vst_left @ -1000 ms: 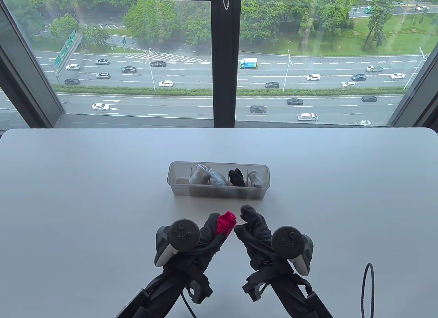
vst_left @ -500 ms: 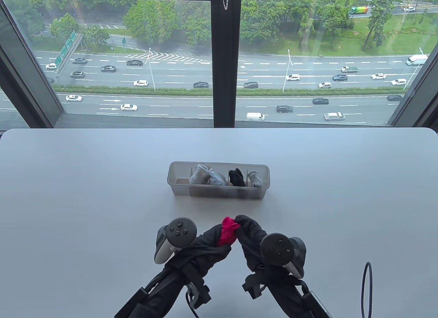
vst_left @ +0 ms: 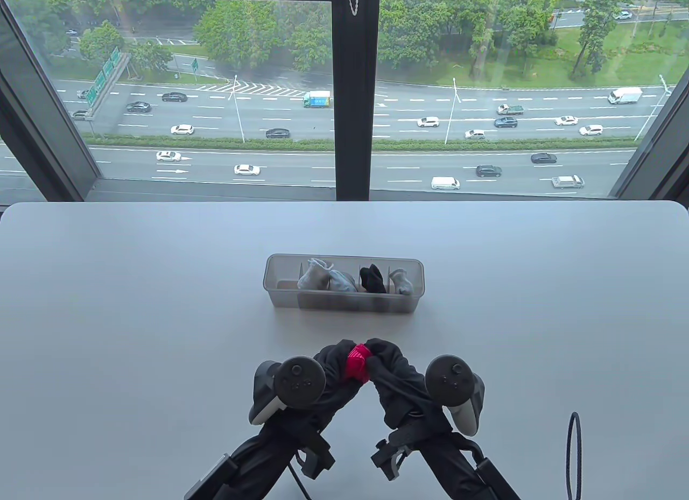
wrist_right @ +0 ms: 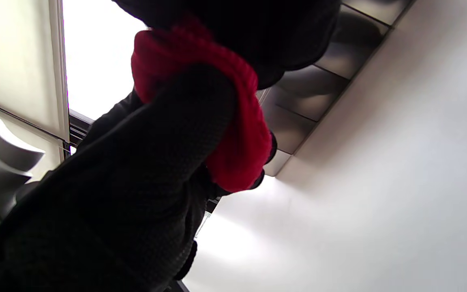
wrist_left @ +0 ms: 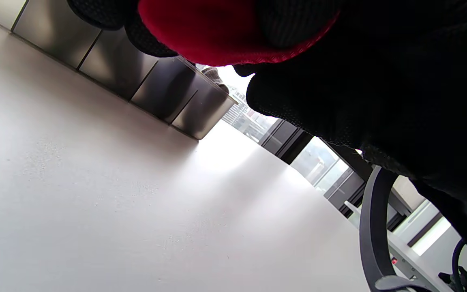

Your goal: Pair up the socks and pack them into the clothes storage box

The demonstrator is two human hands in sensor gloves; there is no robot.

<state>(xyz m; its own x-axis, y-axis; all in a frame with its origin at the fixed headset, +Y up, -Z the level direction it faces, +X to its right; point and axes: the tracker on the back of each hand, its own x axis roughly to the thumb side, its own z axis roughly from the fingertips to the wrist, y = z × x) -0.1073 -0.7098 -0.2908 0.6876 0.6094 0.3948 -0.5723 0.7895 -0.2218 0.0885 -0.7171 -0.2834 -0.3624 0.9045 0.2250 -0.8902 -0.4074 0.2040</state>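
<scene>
White table, storage box centred

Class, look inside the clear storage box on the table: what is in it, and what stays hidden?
The storage box holds pale grey socks, a black sock bundle and another pale bundle. The leftmost compartment looks empty. The compartment floors are covered.

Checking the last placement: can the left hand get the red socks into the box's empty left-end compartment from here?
Probably yes: the left hand grips the red socks, and bare table lies before the box.

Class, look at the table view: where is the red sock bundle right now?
The red sock bundle sits low and central, held above the table between the left hand and right hand, nearer the camera than the storage box.
</scene>
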